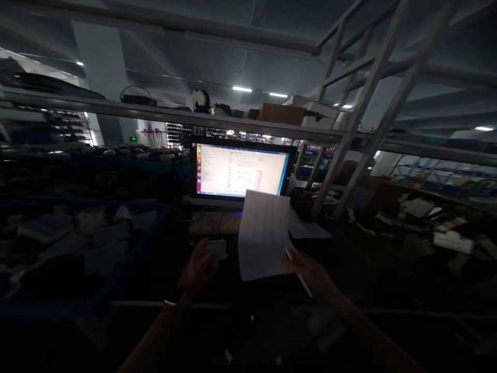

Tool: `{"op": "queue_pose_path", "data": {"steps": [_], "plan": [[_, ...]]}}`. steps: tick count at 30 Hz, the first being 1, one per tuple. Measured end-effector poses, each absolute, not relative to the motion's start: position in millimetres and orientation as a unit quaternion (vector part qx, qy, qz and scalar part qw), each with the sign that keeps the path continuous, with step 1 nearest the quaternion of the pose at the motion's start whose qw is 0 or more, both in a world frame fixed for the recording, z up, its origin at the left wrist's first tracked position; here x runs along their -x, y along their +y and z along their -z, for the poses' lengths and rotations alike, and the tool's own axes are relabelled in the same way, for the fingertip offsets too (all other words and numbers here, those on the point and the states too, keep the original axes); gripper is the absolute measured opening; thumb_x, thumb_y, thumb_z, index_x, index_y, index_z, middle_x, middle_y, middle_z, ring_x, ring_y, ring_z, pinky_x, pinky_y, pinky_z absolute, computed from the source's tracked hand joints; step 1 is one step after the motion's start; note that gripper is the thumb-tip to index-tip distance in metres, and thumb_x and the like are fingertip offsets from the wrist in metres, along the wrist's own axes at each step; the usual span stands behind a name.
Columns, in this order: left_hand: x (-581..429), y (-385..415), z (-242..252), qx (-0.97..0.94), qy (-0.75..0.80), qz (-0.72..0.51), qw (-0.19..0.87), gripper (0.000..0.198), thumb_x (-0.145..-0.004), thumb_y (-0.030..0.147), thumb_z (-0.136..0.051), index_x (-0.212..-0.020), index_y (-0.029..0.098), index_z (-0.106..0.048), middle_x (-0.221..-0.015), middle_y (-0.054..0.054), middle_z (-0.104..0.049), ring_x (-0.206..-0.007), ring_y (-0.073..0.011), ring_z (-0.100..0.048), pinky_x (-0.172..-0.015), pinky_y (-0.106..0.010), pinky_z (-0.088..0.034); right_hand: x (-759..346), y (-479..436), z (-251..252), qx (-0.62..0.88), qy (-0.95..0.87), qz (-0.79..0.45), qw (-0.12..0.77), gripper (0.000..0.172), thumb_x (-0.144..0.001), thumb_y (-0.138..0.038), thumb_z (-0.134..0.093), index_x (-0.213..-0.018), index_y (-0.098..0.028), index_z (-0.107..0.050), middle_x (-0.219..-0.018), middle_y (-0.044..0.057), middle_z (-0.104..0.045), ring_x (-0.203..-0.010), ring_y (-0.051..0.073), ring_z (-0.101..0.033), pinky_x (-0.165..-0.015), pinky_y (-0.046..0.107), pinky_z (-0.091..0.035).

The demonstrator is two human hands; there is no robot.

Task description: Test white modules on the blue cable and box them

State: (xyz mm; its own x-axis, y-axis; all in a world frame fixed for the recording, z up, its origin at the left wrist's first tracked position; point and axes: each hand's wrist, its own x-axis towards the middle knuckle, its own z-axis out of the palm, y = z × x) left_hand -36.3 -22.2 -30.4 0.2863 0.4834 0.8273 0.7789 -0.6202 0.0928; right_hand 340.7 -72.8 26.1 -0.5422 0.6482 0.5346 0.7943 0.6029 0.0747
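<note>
In the head view my left hand (197,268) is closed, thumb and fingers pinching a small pale packet (218,249) with faint marks on it. My right hand (310,272) grips a thin white pen (304,285) and the lower right edge of a sheet of paper (264,235). That sheet stands tilted up and curved, covering the lower right corner of the lit monitor (217,171). Behind my left hand lies a pale keyboard (200,223), partly hidden by the sheet. Print on the sheet is too blurred to read.
On the left stands a blue bin (149,243) full of pale packets. Another sheet (308,229) lies right of the raised one. A shelf (171,113) carrying a brown box (281,113) crosses above the monitor. Metal uprights (361,109) rise at right, with a heap of packets (452,242) beyond.
</note>
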Motion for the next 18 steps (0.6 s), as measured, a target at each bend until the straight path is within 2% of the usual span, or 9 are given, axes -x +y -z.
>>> {"op": "queue_pose_path", "data": {"steps": [4, 7, 9, 12, 16, 18], "plan": [[33.0, -19.1, 25.5, 0.788, -0.423, 0.418, 0.161, 0.029, -0.073, 0.028, -0.066, -0.101, 0.021, -0.061, -0.135, -0.012, -0.045, -0.12, -0.0297, -0.049, -0.083, -0.041, -0.055, -352.9, -63.4, -2.8, 0.454, -0.872, 0.077, 0.166, 0.044, -0.081, -0.012, -0.044, -0.118, -0.03, -0.059, -0.122, 0.005, -0.06, -0.11, 0.022, -0.058, -0.092, 0.04, -0.049], [22.4, -9.1, 20.7, 0.789, -0.431, 0.412, 0.15, 0.029, -0.072, 0.028, -0.066, -0.1, 0.021, -0.061, -0.134, -0.011, -0.046, -0.118, -0.0296, -0.05, -0.082, -0.042, -0.055, -361.3, -63.2, 2.7, 0.472, -0.863, 0.025, 0.177, 0.043, -0.082, -0.025, -0.051, -0.124, -0.024, -0.055, -0.125, 0.009, -0.057, -0.113, 0.026, -0.055, -0.092, 0.042, -0.049], [12.9, -0.2, 18.4, 0.791, -0.436, 0.405, 0.143, 0.028, -0.072, 0.028, -0.066, -0.099, 0.022, -0.061, -0.134, -0.011, -0.047, -0.118, -0.0291, -0.05, -0.081, -0.041, -0.056, -365.4, -63.5, 4.3, 0.488, -0.849, 0.005, 0.202, 0.051, -0.077, -0.038, -0.06, -0.126, -0.022, -0.054, -0.125, 0.011, -0.057, -0.113, 0.029, -0.055, -0.092, 0.046, -0.047], [0.9, 10.3, 16.8, 0.79, -0.44, 0.398, 0.155, 0.028, -0.073, 0.028, -0.066, -0.099, 0.022, -0.06, -0.135, -0.01, -0.046, -0.119, -0.0284, -0.049, -0.082, -0.04, -0.056, -368.2, -57.7, -1.5, 0.501, -0.824, -0.043, 0.26, 0.057, -0.071, -0.048, -0.065, -0.123, -0.026, -0.055, -0.122, 0.01, -0.06, -0.109, 0.03, -0.057, -0.093, 0.048, -0.046], [-5.0, 12.2, 15.4, 0.79, -0.441, 0.394, 0.164, 0.027, -0.076, 0.029, -0.064, -0.102, 0.023, -0.058, -0.139, -0.012, -0.04, -0.121, -0.0277, -0.047, -0.083, -0.038, -0.055, -353.3, -23.2, -25.8, 0.53, -0.729, -0.161, 0.403, 0.036, -0.079, -0.046, -0.057, -0.11, -0.029, -0.062, -0.112, 0.005, -0.066, -0.103, 0.025, -0.061, -0.089, 0.041, -0.048], [-5.1, 9.9, 14.0, 0.791, -0.442, 0.392, 0.16, 0.028, -0.077, 0.029, -0.063, -0.104, 0.023, -0.057, -0.139, -0.012, -0.039, -0.122, -0.0274, -0.047, -0.082, -0.038, -0.056, -336.0, 3.1, -34.0, 0.508, -0.658, -0.258, 0.493, 0.033, -0.081, -0.049, -0.053, -0.104, -0.027, -0.064, -0.106, 0.006, -0.068, -0.097, 0.023, -0.063, -0.085, 0.039, -0.049]]}}
